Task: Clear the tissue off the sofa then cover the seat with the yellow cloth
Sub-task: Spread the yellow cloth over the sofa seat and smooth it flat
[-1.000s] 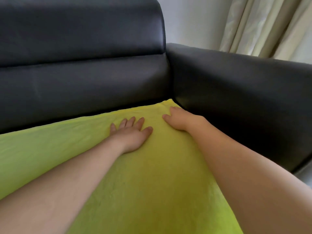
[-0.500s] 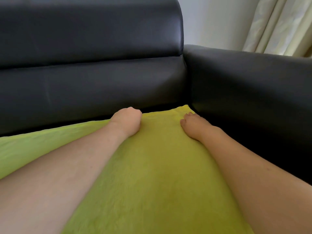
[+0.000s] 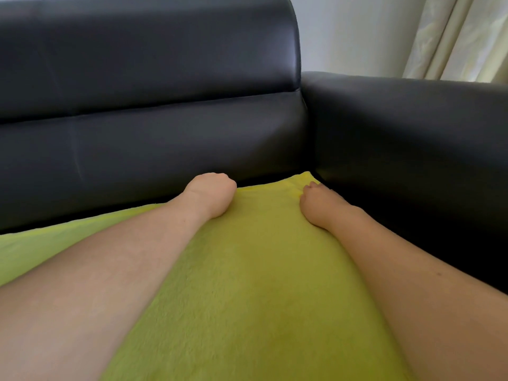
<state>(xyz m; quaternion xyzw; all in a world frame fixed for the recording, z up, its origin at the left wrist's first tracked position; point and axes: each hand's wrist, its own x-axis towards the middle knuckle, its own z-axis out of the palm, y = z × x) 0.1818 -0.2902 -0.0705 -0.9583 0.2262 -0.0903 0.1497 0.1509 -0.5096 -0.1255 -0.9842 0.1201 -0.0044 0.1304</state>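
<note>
The yellow cloth [image 3: 261, 270] lies spread over the seat of the black leather sofa [image 3: 165, 149], and its back edge reaches the gap under the backrest. My left hand [image 3: 211, 193] sits at that back edge with its fingers curled down over the edge, the fingertips hidden. My right hand [image 3: 316, 204] is at the cloth's far right corner beside the armrest [image 3: 398, 138]; its curled fingers pinch the cloth, which is rucked there. No tissue is in view.
The sofa's backrest rises straight ahead and the armrest closes off the right side. A pale wall [image 3: 351, 34] and a cream curtain [image 3: 461, 37] stand behind the armrest. My forearms cover much of the cloth.
Both hands slid forward from lying flat on the cloth to its back edge, and their fingers curled. The view moved closer to the backrest.
</note>
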